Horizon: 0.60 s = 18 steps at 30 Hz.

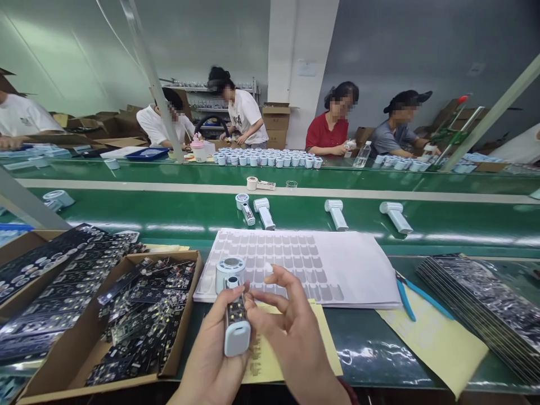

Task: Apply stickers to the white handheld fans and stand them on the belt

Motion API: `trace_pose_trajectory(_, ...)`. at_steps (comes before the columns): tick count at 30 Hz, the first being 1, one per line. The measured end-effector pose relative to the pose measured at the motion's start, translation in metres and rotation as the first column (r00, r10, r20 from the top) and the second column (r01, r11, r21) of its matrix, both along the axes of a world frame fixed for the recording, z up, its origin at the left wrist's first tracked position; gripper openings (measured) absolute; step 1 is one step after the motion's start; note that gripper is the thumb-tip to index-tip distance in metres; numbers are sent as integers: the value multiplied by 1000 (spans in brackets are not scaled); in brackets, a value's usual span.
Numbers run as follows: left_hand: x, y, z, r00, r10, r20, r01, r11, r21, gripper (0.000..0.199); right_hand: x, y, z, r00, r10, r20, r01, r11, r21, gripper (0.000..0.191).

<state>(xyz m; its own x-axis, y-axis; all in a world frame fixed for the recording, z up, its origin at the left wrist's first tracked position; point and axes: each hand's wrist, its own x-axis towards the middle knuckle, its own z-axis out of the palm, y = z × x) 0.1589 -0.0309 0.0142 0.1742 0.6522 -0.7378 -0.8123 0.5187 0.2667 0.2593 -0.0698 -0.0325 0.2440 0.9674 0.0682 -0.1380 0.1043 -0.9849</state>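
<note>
My left hand point(211, 354) grips a small pale-blue handheld device point(234, 306) with a round head and an open handle that shows a dark circuit board. My right hand point(291, 332) is beside it, fingers spread, with a small white sticker point(268, 268) on a fingertip above the device. Just behind lies a white sheet of grey stickers point(295, 259), several of them peeled off.
A cardboard box of black circuit boards point(139, 315) sits at my left, more boards point(485, 298) at the right. Blue pliers point(407, 295) lie on yellow paper. Finished devices point(335, 214) rest on the green conveyor. Several people work across it behind rows of white parts point(265, 158).
</note>
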Motion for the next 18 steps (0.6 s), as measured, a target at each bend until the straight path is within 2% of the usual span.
trace_pose_trajectory(2,-8,2,-4,991,-39,-129,47,997,62,15,12,1,-5,1000,15,-16,-15,1000,-23,43)
trace_pose_trajectory(5,-22,2,-17,912,-74,-403,157,971,178,18,24,-2,-17,980,69,186,-55,995,-82,22)
trace_pose_trajectory(7,-30,0,-28,843,-74,-533,249,932,264,22,26,-7,-26,940,124,318,-86,988,-131,14)
trace_pose_trajectory(10,-37,-6,-45,782,-95,-616,354,881,314,26,19,-13,-39,873,119,474,-67,990,-125,10)
trace_pose_trajectory(14,-38,-9,-60,758,-75,-648,370,867,333,36,9,-12,-47,706,49,706,-56,998,-14,14)
trace_pose_trajectory(15,-37,-9,-62,758,-65,-649,367,865,343,37,10,-10,-47,691,55,720,-67,998,-11,15)
trace_pose_trajectory(16,-37,-8,-62,754,-60,-654,367,864,345,37,11,-9,-45,714,74,696,-83,996,-21,16)
trace_pose_trajectory(18,-36,-8,-59,734,-69,-676,379,867,324,36,17,-7,-38,832,151,534,-131,989,-75,16)
